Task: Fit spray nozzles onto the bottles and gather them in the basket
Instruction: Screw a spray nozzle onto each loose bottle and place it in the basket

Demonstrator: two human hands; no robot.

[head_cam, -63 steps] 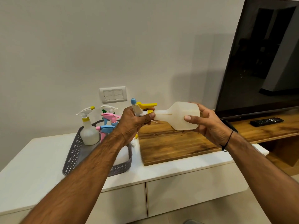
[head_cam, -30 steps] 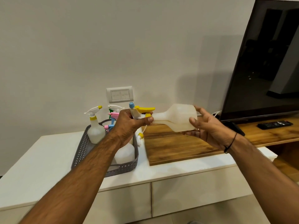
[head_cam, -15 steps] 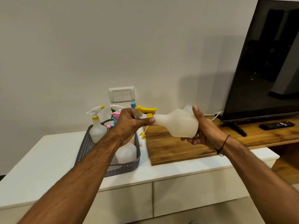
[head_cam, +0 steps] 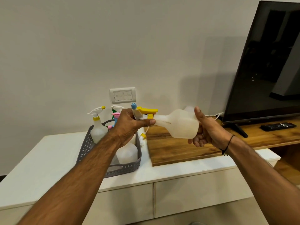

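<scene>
Both hands are holding one bottle sideways in the air above the cabinet, nozzle end at 9 o'clock.

The left hand (head_cam: 128, 125) is gripping the yellow spray nozzle (head_cam: 146, 113), fingers curled round its head and the thumb pressing along the neck of the translucent bottle (head_cam: 180, 125). The right hand (head_cam: 205, 129) is clasping the bottle's base, fingers wrapping underneath and the thumb standing upright against its far end. The nozzle's yellow collar is sitting at the bottle's mouth; whether it is fully seated I cannot tell. The grey basket (head_cam: 129, 166) is resting on the white cabinet (head_cam: 48, 153) at 7 o'clock of the held bottle, containing a yellow-capped spray bottle (head_cam: 97, 127) and others.
</scene>
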